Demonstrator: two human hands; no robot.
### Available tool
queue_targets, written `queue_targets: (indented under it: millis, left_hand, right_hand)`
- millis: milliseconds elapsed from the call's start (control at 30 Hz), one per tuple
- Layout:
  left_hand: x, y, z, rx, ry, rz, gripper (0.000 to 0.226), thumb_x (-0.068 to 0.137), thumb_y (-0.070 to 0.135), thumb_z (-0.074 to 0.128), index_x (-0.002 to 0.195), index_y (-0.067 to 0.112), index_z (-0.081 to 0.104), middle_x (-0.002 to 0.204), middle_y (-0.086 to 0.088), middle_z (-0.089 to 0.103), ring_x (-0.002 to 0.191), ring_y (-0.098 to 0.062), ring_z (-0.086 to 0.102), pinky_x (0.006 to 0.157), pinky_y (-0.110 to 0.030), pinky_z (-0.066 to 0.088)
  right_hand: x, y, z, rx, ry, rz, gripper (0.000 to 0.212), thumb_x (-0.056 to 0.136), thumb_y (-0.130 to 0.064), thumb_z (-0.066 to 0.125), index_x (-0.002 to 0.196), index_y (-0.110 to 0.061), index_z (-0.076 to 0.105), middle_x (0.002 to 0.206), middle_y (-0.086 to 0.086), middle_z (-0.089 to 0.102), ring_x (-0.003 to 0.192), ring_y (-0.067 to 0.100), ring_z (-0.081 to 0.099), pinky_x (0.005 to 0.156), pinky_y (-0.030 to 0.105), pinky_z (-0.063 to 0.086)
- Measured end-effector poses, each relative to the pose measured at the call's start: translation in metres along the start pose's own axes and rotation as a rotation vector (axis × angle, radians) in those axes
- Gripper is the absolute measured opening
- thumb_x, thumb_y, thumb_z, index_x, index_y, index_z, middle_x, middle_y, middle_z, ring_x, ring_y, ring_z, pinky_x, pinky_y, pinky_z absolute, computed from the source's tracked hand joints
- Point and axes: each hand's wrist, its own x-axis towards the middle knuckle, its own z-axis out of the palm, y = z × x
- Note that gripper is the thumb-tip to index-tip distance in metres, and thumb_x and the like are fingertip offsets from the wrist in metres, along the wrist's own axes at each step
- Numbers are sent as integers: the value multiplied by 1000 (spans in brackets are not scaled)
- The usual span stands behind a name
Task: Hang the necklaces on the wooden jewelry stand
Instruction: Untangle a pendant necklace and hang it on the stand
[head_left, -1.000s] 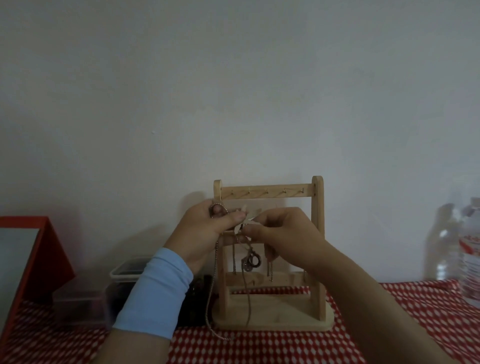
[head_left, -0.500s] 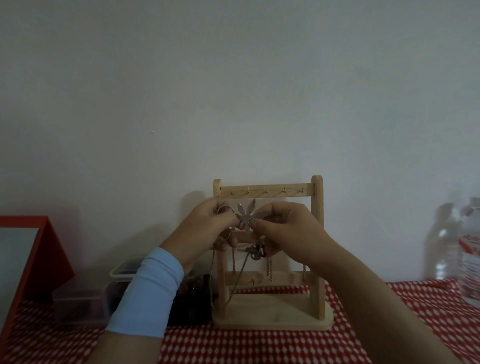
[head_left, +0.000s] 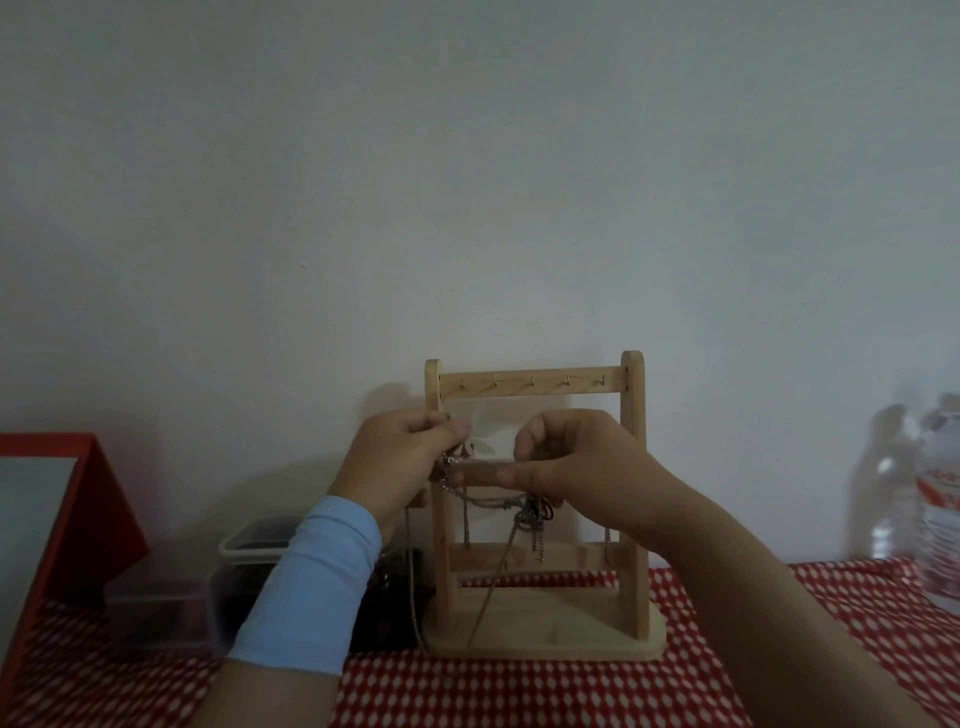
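Head view showed both hands closed in pinches on one necklace (head_left: 454, 462). Our left hand (head_left: 400, 467) gripped the chain beside its pale pendant (head_left: 485, 444), and our right hand (head_left: 571, 467) curled on it just across. We held it before the wooden jewelry stand (head_left: 634, 415), low in mid-frame, under the top bar's bare hooks (head_left: 532, 381). Its loose chain (head_left: 491, 587) trailed to the stand's base, past a knot of chains (head_left: 530, 512) hung on the middle bar. We judged that lifting toward a hook could snag that knot, pull hung pieces off, or tip the stand on the counter (head_left: 519, 691). The hooks looked small, so a miss could drop it.
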Motion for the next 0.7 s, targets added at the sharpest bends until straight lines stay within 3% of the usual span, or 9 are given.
queue_targets:
  millis: [100,200,400,500,600,700]
  left_hand:
    - [0,1,-3,-63,-13,-37,17,90,34,66,87,19,76,82,4,76,72,-11,63,53,-23,43]
    - [-4,4,-3,-33,-105,-32,19,88,37,68,86,21,77,79,5,75,69,-7,64,52,-21,43]
    - [-6,6,3,-3,-244,21,17,90,32,66,90,18,77,94,-6,76,84,-16,67,57,-24,50]
    - [-5,6,2,-21,-342,1,13,94,21,62,99,15,72,101,-12,73,87,-18,68,64,-30,55]
    - [-4,4,1,115,-305,22,10,90,6,65,97,13,61,95,-9,65,78,-17,63,62,-26,54]
    - [-2,0,-3,259,-302,37,15,89,7,67,101,15,63,90,-4,65,75,-17,62,65,-26,54]
  right_hand:
    - [0,-3,3,5,-38,29,23,89,-31,77,89,-10,70,81,6,76,63,23,64,69,37,59]
    - [1,-3,8,6,-17,74,31,93,-44,69,105,-16,68,90,1,78,65,21,67,67,38,59]
    - [4,0,11,38,103,-1,6,91,-20,75,93,-15,77,83,2,78,57,13,65,60,31,59]
    - [4,1,8,50,122,35,9,91,-20,76,92,-12,77,81,5,78,58,14,66,62,33,60]
    - [5,2,7,67,153,41,15,93,-17,73,91,-2,73,79,8,77,64,19,70,64,35,61]
    - [7,0,7,156,169,37,17,100,-18,63,98,-2,68,84,10,77,71,25,74,69,39,62]
